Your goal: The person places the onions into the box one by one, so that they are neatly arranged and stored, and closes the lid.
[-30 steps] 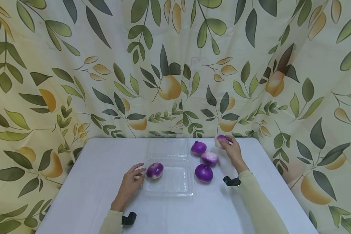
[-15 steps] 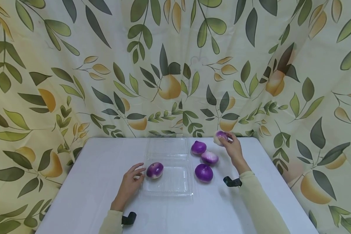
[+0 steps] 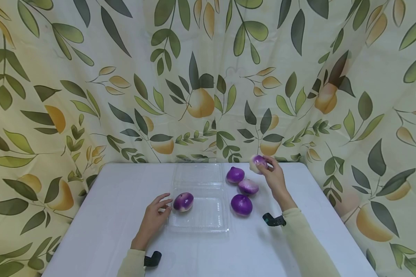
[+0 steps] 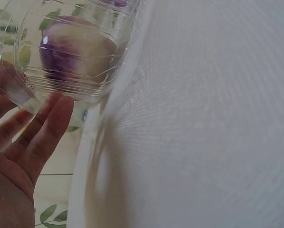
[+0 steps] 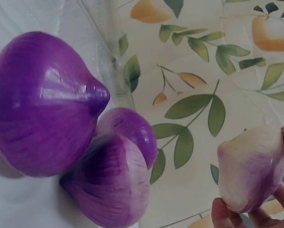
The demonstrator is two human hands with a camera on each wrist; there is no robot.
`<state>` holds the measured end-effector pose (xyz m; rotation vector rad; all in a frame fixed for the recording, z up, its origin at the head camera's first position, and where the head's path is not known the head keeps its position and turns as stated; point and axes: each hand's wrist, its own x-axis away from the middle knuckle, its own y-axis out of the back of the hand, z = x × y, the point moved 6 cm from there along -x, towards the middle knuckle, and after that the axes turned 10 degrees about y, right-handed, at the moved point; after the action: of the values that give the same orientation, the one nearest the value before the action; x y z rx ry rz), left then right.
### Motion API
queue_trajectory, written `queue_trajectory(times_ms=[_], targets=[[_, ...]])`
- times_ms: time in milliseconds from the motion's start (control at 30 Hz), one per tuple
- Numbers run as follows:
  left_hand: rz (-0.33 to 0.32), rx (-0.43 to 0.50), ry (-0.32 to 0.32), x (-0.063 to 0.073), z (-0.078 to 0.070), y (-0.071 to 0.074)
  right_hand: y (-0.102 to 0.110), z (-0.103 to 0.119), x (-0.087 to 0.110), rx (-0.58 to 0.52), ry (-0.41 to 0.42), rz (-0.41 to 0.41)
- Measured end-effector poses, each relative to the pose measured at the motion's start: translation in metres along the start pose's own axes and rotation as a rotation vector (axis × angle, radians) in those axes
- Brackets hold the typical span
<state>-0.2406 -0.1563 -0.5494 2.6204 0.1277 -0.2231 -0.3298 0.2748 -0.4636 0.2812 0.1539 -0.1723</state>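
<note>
My right hand [image 3: 276, 177] grips a purple-and-white onion [image 3: 257, 164] between thumb and fingers, raised over the table's far right. In the right wrist view the held onion [image 5: 252, 168] shows its pale side. At the left edge of an opened clear plastic container [image 3: 213, 224], my left hand [image 3: 153, 221] holds the rim lightly with its fingers and thumb. One purple onion [image 3: 183, 202] lies in the container's near half; the left wrist view shows this onion [image 4: 77, 50] through the plastic wall. Right of the container rest a darker onion [image 3: 241, 204], a streaked onion [image 3: 248, 187] and another purple onion [image 3: 235, 175].
The container's lid half [image 3: 198, 174] lies spread toward the table's back edge. A white cloth [image 3: 100, 227] covers the table. Behind it hangs a curtain [image 3: 124, 104] printed with leaves and fruit. Black cameras sit at both wrists.
My right hand has lifted the onion a little and moved it slightly left. The left hand, the container and the onions on the table stay in place.
</note>
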Motion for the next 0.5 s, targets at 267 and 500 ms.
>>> queue_trajectory(times_ms=[267,500], targets=[[0.002,0.002,0.014,-0.001,0.002,-0.001,-0.007,-0.002,0.012,-0.05,-0.006,0.004],[0.004,-0.005,0.022,-0.001,0.003,-0.001,-0.015,0.0,0.024,-0.091,-0.022,0.02]])
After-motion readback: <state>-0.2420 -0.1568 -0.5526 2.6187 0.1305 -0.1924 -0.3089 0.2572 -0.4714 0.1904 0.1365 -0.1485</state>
